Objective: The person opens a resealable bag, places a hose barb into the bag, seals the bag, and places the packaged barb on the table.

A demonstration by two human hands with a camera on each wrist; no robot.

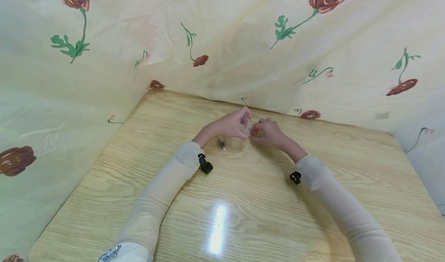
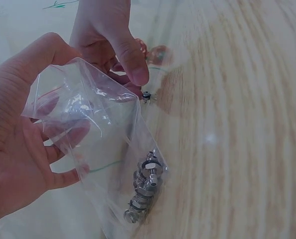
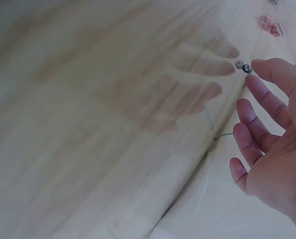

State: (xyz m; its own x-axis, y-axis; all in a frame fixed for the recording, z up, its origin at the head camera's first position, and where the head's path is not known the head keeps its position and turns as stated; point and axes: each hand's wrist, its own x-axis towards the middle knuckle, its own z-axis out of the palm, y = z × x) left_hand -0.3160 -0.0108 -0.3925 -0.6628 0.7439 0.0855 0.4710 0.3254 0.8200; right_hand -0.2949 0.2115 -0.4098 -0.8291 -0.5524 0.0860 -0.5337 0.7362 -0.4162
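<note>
My left hand (image 1: 231, 124) holds a clear plastic bag (image 2: 108, 124) near its top, thumb and fingers spread apart around it. Low in the bag lies a cluster of several shiny metal fittings (image 2: 145, 186), with dark rings on some; from the head view these fittings (image 1: 221, 143) show left of the hands, below the left wrist. My right hand (image 1: 269, 133) is just right of the bag. Between its thumb and index fingertips it pinches one small metal fitting (image 3: 246, 68), close over the table. The same small fitting (image 2: 147, 96) appears under the right thumb, beside the bag's edge.
A glossy wood-grain table (image 1: 243, 200) lies under both arms and mirrors the right hand. Behind it and on the left hangs a pale flower-print cloth (image 1: 229, 42), meeting the table's back edge close beyond the hands. Each wrist wears a black strap.
</note>
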